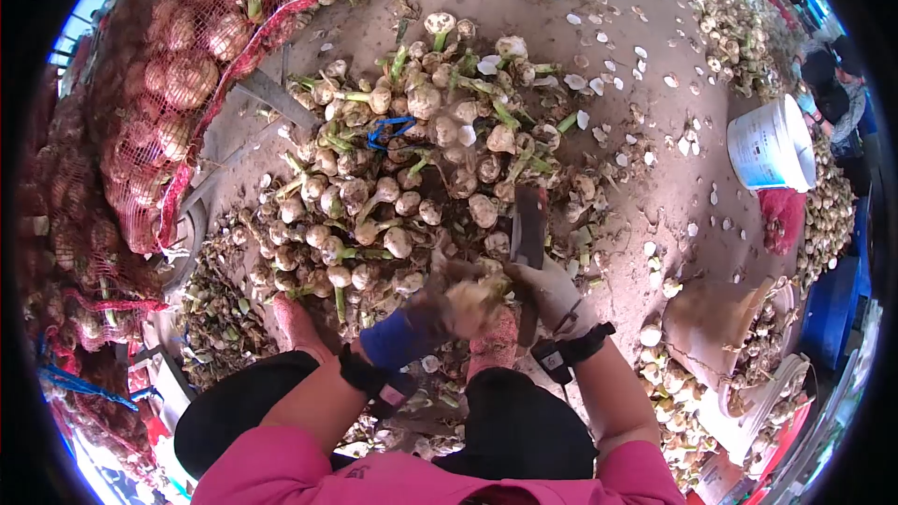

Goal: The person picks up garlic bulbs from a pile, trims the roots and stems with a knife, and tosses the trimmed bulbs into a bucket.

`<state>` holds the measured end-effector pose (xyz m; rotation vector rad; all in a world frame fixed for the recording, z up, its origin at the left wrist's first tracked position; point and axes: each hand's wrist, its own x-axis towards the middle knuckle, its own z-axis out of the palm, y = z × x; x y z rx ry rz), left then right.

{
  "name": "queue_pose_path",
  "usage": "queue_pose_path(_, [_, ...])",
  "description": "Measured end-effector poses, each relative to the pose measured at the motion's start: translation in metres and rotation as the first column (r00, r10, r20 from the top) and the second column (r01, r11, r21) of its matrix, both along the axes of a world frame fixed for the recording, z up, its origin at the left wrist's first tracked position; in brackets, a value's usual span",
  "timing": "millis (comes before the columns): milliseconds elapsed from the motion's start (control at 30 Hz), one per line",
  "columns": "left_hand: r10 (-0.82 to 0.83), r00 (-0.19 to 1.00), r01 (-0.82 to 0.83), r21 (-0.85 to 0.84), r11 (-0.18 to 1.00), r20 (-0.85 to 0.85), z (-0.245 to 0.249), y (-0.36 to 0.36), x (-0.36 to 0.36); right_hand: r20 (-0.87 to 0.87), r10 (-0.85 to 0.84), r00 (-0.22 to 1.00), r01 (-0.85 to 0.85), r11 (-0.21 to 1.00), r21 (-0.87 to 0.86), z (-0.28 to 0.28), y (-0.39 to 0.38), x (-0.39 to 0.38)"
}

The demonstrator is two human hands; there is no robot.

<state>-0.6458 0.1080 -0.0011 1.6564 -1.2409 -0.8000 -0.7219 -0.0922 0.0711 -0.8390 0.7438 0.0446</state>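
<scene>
My left hand (423,310), in a dirty glove with a blue cuff, is smeared by motion. Its fingers are closed around a garlic bulb (475,307), which is blurred too. Just to the right, my right hand (554,297) wears a pale glove and is wrapped round a knife. The knife's broad, dark blade (529,227) points away from me, over the heap. Beyond both hands spreads a pile of garlic bulbs (398,243) with cut green stems. A blue strip (388,131) lies among them.
Red net sacks (187,75) full of bulbs stand at the left. Cut stems (220,318) are heaped beside my feet. On the right are a white bucket (769,145), a torn brown sack (716,327) and more garlic (744,23). Another person (832,84) is at the far right.
</scene>
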Motion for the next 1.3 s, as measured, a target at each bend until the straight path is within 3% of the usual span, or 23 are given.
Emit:
queue_pose_path(33, [-0.123, 0.922, 0.065, 0.166, 0.984, 0.366, 0.022, -0.004, 0.009, -0.107, 0.204, 0.973, -0.218, 0.966, -0.142, -0.011, -0.009, 0.002])
queue_pose_path(100, [-0.133, 0.978, 0.153, 0.121, 0.981, -0.159, 0.083, -0.007, 0.03, -0.127, 0.262, 0.957, -0.291, 0.845, -0.449, -0.006, -0.006, 0.016])
queue_pose_path(200, [-0.257, 0.955, 0.19, 0.366, 0.911, 0.145, 0.074, -0.022, 0.053, -0.108, 0.253, 0.962, -0.222, 0.483, -0.847, 0.042, -0.006, 0.025])
queue_pose_path(233, [-0.014, 0.933, 0.09, 0.193, 0.977, -0.359, 0.068, -0.024, 0.055, -0.078, 0.283, 0.956, -0.169, 0.313, -0.935, 0.054, -0.007, 0.02])
queue_pose_path(267, [0.151, 0.86, -0.031, 0.245, 0.969, -0.487, 0.067, -0.026, 0.052, -0.05, 0.32, 0.946, -0.096, 0.127, -0.987, 0.059, -0.009, 0.016])
queue_pose_path(333, [0.439, 0.603, -0.222, 0.389, 0.894, -0.666, 0.08, -0.036, 0.049, -0.343, 0.334, 0.878, -0.413, 0.166, -0.895, 0.039, -0.013, 0.001])
queue_pose_path(400, [0.421, 0.775, -0.227, 0.414, 0.882, -0.471, 0.08, -0.033, 0.055, -0.592, 0.308, 0.745, -0.659, 0.197, -0.726, -0.019, -0.03, -0.029])
queue_pose_path(467, [0.396, 0.902, -0.289, 0.443, 0.849, -0.171, 0.059, -0.028, 0.059, -0.467, 0.213, 0.858, -0.513, 0.311, -0.8, -0.031, -0.044, -0.047])
queue_pose_path(533, [0.503, 0.8, -0.377, 0.378, 0.845, -0.328, 0.011, -0.023, 0.05, -0.238, 0.127, 0.963, -0.27, 0.438, -0.857, 0.004, -0.053, -0.046])
queue_pose_path(600, [0.279, 0.793, -0.228, 0.16, 0.96, -0.541, -0.025, -0.045, 0.01, -0.234, -0.076, 0.969, -0.161, 0.523, -0.837, 0.032, -0.075, -0.03])
queue_pose_path(667, [0.009, 0.971, -0.005, 0.018, 1.0, -0.241, -0.021, -0.06, -0.028, -0.156, -0.211, 0.965, -0.03, 0.5, -0.865, 0.04, -0.101, -0.021])
queue_pose_path(733, [-0.002, 1.0, 0.001, 0.144, 0.99, 0.012, 0.001, -0.071, -0.018, -0.205, -0.209, 0.956, -0.025, 0.64, -0.768, 0.063, -0.105, -0.012])
queue_pose_path(767, [-0.027, 0.989, -0.002, 0.198, 0.98, 0.145, 0.01, -0.081, -0.01, -0.174, -0.213, 0.961, -0.011, 0.602, -0.798, 0.056, -0.104, -0.014])
queue_pose_path(800, [-0.06, 0.96, -0.011, 0.251, 0.968, 0.273, 0.012, -0.087, -0.005, -0.229, -0.126, 0.965, -0.108, 0.604, -0.79, 0.056, -0.102, -0.016])
queue_pose_path(867, [-0.117, 0.704, -0.222, 0.373, 0.901, 0.701, -0.028, -0.065, 0.008, -0.279, -0.071, 0.958, -0.157, 0.681, -0.715, 0.016, -0.094, -0.02])
queue_pose_path(967, [-0.004, 0.733, -0.257, 0.282, 0.924, 0.681, -0.056, -0.029, 0.023, -0.295, -0.05, 0.954, -0.184, 0.681, -0.709, -0.061, -0.068, -0.024])
queue_pose_path(1100, [-0.108, 0.817, -0.176, 0.423, 0.889, 0.567, -0.03, -0.053, 0.039, -0.371, -0.052, 0.927, -0.217, 0.732, -0.646, -0.091, -0.023, -0.016])
queue_pose_path(1133, [0.121, 0.969, -0.183, 0.299, 0.937, 0.217, -0.04, -0.056, 0.039, -0.34, -0.072, 0.938, -0.17, 0.758, -0.63, -0.098, -0.014, -0.012])
queue_pose_path(1167, [0.272, 0.941, -0.238, 0.178, 0.955, -0.199, -0.056, -0.059, 0.038, -0.31, -0.095, 0.946, -0.121, 0.783, -0.61, -0.105, -0.006, -0.009])
queue_pose_path(1200, [0.314, 0.742, -0.33, 0.084, 0.94, -0.592, -0.064, -0.062, 0.038, -0.279, -0.122, 0.952, -0.07, 0.805, -0.59, -0.108, 0.001, -0.005])
queue_pose_path(1233, [0.321, 0.681, -0.297, 0.152, 0.943, -0.658, -0.044, -0.059, 0.04, -0.238, -0.122, 0.963, -0.018, 0.857, -0.515, -0.094, 0.008, 0.0])
queue_pose_path(1267, [0.265, 0.36, -0.299, 0.159, 0.941, -0.894, -0.029, -0.061, 0.041, -0.185, -0.134, 0.974, 0.039, 0.897, -0.44, -0.077, 0.011, 0.008])
queue_pose_path(1300, [0.168, -0.016, -0.299, 0.165, 0.94, -0.986, -0.014, -0.062, 0.042, -0.126, -0.142, 0.982, 0.088, 0.929, -0.359, -0.056, 0.012, 0.016])
